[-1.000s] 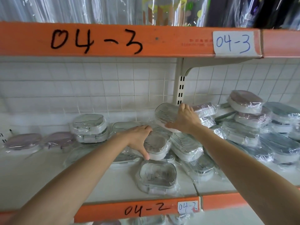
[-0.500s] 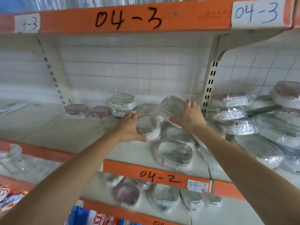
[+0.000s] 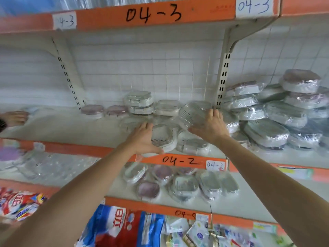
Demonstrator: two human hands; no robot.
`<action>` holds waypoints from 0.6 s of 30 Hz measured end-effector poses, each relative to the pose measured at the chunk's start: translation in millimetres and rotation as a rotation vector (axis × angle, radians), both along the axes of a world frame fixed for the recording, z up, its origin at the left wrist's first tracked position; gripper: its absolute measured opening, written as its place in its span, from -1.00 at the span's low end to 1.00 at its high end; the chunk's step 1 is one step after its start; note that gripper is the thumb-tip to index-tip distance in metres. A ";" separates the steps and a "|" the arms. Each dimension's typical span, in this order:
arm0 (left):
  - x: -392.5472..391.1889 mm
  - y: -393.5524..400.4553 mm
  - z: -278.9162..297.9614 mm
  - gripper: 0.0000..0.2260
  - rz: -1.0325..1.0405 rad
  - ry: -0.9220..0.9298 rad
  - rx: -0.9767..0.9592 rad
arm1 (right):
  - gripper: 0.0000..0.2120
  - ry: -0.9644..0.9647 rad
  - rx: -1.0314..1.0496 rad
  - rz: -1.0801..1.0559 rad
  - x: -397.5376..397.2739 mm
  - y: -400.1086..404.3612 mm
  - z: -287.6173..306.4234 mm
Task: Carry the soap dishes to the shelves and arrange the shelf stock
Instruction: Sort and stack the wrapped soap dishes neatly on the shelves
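Observation:
My left hand (image 3: pixel 142 139) grips a clear wrapped soap dish (image 3: pixel 163 136), tilted on edge near the front of the white shelf (image 3: pixel 71 127) marked 04-2. My right hand (image 3: pixel 210 127) holds a second clear soap dish (image 3: pixel 194 113), lifted and tilted above the shelf. More wrapped dishes lie beneath them (image 3: pixel 194 145), and a small stack (image 3: pixel 139 102) stands at the back wall. A large heap of grey and purple-lidded dishes (image 3: pixel 272 111) fills the right bay.
Slotted uprights (image 3: pixel 223 77) divide the bays. Another person's hand (image 3: pixel 14 118) rests on the shelf at far left. The shelf below holds more soap dishes (image 3: pixel 183 184). Detergent bags (image 3: pixel 121 227) sit lower down. The orange 04-3 rail (image 3: pixel 153 15) runs overhead.
The camera has pulled back and tilted down, so lower shelves now show. Both hands still hold their dishes, the right one lifted slightly. Another person's hand has appeared at far left.

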State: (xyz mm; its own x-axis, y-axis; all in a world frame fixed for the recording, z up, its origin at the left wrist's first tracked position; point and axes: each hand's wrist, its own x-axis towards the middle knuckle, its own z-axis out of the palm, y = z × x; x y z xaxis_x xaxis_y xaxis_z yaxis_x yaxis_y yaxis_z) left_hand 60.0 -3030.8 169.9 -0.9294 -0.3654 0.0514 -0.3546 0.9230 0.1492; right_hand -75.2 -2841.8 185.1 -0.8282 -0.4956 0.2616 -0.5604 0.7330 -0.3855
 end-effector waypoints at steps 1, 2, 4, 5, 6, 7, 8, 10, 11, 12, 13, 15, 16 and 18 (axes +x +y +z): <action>9.7 4.0 -4.3 0.04 0.002 -0.001 -0.007 | -0.13 0.005 -0.002 -0.005 10.8 4.7 -5.5; 19.6 8.2 -8.8 0.04 0.004 0.004 -0.016 | -0.14 0.017 -0.009 -0.005 21.2 9.4 -10.9; 38.9 16.8 -17.0 -0.01 -0.013 0.014 -0.050 | -0.17 0.029 -0.019 -0.009 41.6 20.8 -20.8; 48.3 21.4 -21.2 -0.05 -0.026 0.017 -0.067 | -0.17 0.029 -0.019 -0.015 51.6 27.3 -25.6; 57.1 25.9 -25.7 -0.08 -0.044 0.022 -0.081 | -0.17 0.030 -0.018 -0.016 59.6 33.9 -31.3; 65.6 31.0 -29.3 -0.10 -0.063 0.026 -0.089 | -0.16 0.034 -0.007 -0.017 66.8 41.1 -36.9; 73.0 36.3 -33.4 -0.11 -0.080 0.028 -0.088 | -0.14 0.044 0.014 -0.023 73.1 48.7 -42.9; 86.6 46.8 -43.3 -0.11 -0.109 0.013 -0.075 | -0.12 0.073 0.088 -0.031 84.0 63.7 -55.2; 92.8 51.8 -48.9 -0.11 -0.120 -0.002 -0.072 | -0.14 0.076 0.125 -0.032 90.0 70.9 -61.4; 98.8 56.8 -55.0 -0.10 -0.129 -0.016 -0.076 | -0.17 0.074 0.156 -0.031 96.1 78.0 -68.0; 104.4 61.3 -61.4 -0.09 -0.133 -0.032 -0.081 | -0.19 0.059 0.183 -0.033 102.1 85.0 -74.9; 115.5 69.6 -75.2 -0.03 -0.132 -0.071 -0.083 | -0.20 0.021 0.206 -0.044 116.4 96.8 -87.2; 121.2 73.0 -82.3 -0.01 -0.129 -0.094 -0.083 | -0.20 -0.001 0.199 -0.048 122.4 101.6 -93.4; 133.9 79.0 -96.2 0.01 -0.107 -0.152 -0.054 | -0.19 -0.059 0.184 -0.046 135.3 107.7 -104.4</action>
State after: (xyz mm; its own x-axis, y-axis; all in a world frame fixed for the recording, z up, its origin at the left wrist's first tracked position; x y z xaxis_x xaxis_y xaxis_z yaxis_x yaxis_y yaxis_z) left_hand 193.9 -2951.8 73.7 -0.9615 -0.2644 -0.0753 -0.2685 0.9620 0.0504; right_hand 60.1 -2734.2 80.7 -0.8625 -0.4914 0.1207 -0.5047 0.8186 -0.2740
